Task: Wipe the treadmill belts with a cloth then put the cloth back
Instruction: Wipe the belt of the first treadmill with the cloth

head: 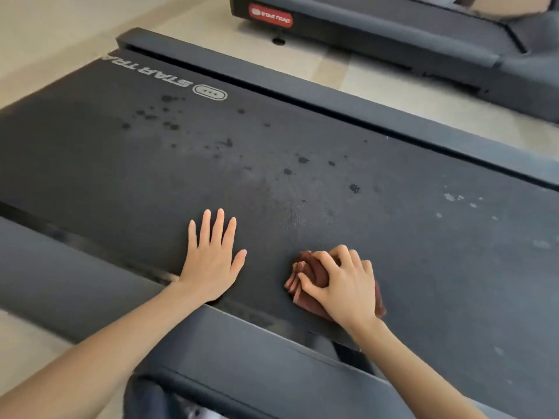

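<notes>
Pale floor (69, 22) runs across the top of the frame, and a second treadmill (393, 31) sits in the upper right with a red Star Trac badge (270, 15) on its end. Right below me is the wide black treadmill belt (121, 182), slanting from the upper left down to the lower right. A white Star Trac logo (169, 78) is printed upside down near its upper left end. Dark wet-looking spots (169, 116) are scattered over the upper middle of the belt, and there are a few pale specks (453, 197) out at the right. A duller, smeared patch lies in the centre, just above my hands.

My left hand (211, 261) is flat on the belt at centre frame, palm down. The fingers are straight and a little spread, gripping nothing, and the heel of the hand is right at the near side rail (75, 282).

My right hand (341, 282) is just right of it, lower centre, pressing down on the cloth (311, 270). That's a reddish-brown cloth, bunched into folds and lying on the belt close to the near rail. My fingers are curled over the top of it and my thumb is hooked round its left edge, so I've got it clutched. Folds stick out past my thumb on the left, and a bit shows behind my wrist on the right. The far side rail (302, 86) runs along the belt's upper edge.
</notes>
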`<state>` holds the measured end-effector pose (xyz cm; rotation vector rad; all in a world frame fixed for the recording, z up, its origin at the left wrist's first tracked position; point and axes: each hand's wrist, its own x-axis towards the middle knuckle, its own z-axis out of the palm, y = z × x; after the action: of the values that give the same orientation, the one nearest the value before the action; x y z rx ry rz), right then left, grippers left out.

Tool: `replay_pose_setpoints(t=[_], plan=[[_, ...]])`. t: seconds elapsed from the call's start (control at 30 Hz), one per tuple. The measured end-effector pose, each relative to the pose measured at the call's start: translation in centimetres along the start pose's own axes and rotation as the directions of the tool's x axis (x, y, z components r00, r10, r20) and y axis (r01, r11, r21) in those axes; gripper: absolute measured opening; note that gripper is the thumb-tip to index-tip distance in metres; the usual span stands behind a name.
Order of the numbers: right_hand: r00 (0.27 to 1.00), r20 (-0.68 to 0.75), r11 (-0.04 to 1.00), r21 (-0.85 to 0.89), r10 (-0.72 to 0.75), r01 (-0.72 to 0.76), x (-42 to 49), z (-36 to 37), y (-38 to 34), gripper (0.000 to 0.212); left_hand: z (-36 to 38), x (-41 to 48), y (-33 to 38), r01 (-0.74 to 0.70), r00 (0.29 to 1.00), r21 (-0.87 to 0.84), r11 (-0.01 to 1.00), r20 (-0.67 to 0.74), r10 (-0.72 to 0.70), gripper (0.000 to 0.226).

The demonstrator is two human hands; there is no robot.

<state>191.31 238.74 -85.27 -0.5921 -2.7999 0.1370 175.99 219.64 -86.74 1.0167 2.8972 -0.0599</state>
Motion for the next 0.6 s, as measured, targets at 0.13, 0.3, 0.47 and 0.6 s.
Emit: replay_pose_setpoints(t=[0.13,0.3,0.47,0.6], plan=[[0.998,-0.053,0.999,-0.032,0.032,-0.034,7.7,2.8,-0.7,0.037,-0.5,0.1,0.1,-0.086,0.995,-0.044,0.995,-0.055,0.083,0.063],[0.968,0.034,0.966,-0.082,0.247,-0.244,16.5,5.2,-1.0,0.046,-0.2,0.6,-0.1,-0.127,0.99,-0.082,0.989,-0.071,0.121,0.066],[0.983,0.059,0.983,-0.063,0.174,-0.17,13.0,3.8,-1.8,0.046,-0.1,1.3,-0.1,-0.15,0.985,-0.096,0.984,-0.101,0.14,0.068],[0.998,-0.06,1.0,0.005,0.02,-0.02,1.9,1.8,-2.4,0.041,0.2,1.9,-0.2,-0.216,0.973,-0.103,0.971,-0.102,0.205,0.071]])
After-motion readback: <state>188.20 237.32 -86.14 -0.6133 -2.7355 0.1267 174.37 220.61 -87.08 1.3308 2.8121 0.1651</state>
